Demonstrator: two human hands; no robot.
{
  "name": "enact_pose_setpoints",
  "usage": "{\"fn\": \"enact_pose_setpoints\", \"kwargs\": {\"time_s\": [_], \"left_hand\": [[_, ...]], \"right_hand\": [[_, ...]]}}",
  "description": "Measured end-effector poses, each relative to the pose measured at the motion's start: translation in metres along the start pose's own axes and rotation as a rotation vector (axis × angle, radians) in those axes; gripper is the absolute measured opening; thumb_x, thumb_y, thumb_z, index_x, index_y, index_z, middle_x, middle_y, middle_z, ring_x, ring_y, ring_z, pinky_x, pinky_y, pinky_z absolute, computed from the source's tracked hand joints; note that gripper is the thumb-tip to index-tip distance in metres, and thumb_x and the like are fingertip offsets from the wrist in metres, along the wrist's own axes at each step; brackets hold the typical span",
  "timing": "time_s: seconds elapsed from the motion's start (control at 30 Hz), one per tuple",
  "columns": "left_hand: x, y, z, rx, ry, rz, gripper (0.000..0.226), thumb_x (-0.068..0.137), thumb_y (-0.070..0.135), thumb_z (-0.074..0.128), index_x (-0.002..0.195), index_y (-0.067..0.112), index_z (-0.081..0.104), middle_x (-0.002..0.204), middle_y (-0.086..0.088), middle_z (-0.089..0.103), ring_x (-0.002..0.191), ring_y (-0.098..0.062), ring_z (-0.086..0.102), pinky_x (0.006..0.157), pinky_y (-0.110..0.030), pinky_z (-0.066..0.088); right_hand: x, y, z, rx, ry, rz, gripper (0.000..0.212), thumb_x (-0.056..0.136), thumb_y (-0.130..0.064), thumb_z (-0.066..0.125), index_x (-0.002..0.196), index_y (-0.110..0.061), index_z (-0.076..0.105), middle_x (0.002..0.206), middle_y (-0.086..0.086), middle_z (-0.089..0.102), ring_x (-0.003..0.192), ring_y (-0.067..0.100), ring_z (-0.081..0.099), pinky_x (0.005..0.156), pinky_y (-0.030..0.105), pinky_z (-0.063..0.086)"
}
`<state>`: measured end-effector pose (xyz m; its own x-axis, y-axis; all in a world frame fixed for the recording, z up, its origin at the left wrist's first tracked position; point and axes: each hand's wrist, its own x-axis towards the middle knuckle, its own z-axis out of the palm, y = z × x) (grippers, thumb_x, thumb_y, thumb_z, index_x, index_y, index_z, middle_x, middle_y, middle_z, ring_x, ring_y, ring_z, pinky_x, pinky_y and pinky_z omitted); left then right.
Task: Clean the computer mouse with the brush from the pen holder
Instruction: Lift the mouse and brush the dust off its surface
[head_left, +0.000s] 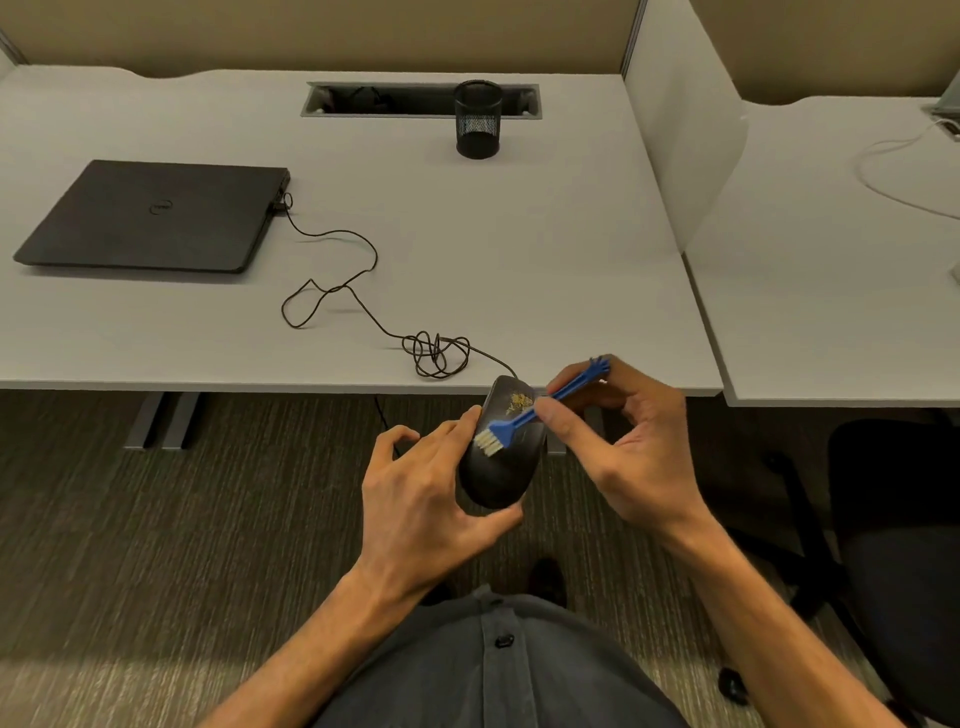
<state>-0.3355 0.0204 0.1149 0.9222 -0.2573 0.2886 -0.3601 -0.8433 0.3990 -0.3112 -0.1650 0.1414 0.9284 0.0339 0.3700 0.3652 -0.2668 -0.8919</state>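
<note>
My left hand was closed around the mouse, thumb under its near end and fingers along its left side, and held it in the air just before the edge of the surface. My right hand pinched the blue handle of the brush between thumb and forefinger, with the white bristles on the top of the mouse. I judged the mouse light, hard and a little slippery, best gripped at its sides; the brush looked thin and somewhat flexible. Some yellowish dirt sat on the far part of the mouse. Beyond my hands its cable lay in loops on the surface and ran to the closed laptop, far to the left. The pen holder stood farthest away.
</note>
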Motion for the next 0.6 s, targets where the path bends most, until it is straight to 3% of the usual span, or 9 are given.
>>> {"fn": "enact_pose_setpoints", "kwargs": {"time_s": [0.23,0.3,0.43,0.6], "left_hand": [[-0.001,-0.003,0.0,-0.021,0.01,0.002,0.076,0.069,0.062,0.063,0.123,0.009,0.06,0.101,0.001,0.071,0.082,-0.011,0.063,0.084,-0.03,0.038],[-0.001,-0.003,0.0,-0.027,0.017,0.001,0.076,0.068,0.062,0.063,0.123,0.009,0.06,0.101,0.002,0.071,0.083,-0.011,0.062,0.084,-0.03,0.037],[-0.002,-0.003,0.0,-0.038,0.033,0.018,0.076,0.069,0.062,0.062,0.123,0.009,0.059,0.099,0.001,0.071,0.085,-0.008,0.057,0.084,-0.028,0.035],[-0.001,-0.006,-0.001,-0.064,0.033,0.019,0.076,0.068,0.061,0.064,0.125,0.01,0.058,0.097,0.003,0.071,0.084,-0.004,0.052,0.083,-0.025,0.033]], "right_hand": [[0.012,0.014,-0.011,-0.165,0.29,0.16,0.016,0.087,-0.018,0.072,0.102,-0.017,0.065,0.093,-0.011,0.071,0.087,0.005,0.072,0.081,0.028,0.059],[0.01,0.011,-0.014,-0.101,0.275,0.153,0.015,0.087,-0.02,0.072,0.1,-0.02,0.065,0.093,-0.011,0.072,0.086,0.008,0.073,0.08,0.026,0.059],[0.007,0.003,-0.009,-0.019,0.083,0.138,0.016,0.082,-0.031,0.072,0.096,-0.027,0.066,0.091,-0.011,0.074,0.087,0.011,0.073,0.077,0.025,0.058],[0.012,0.011,-0.012,-0.194,0.245,0.195,0.017,0.086,-0.019,0.073,0.101,-0.016,0.066,0.092,-0.01,0.072,0.086,0.006,0.072,0.081,0.032,0.059]]}}
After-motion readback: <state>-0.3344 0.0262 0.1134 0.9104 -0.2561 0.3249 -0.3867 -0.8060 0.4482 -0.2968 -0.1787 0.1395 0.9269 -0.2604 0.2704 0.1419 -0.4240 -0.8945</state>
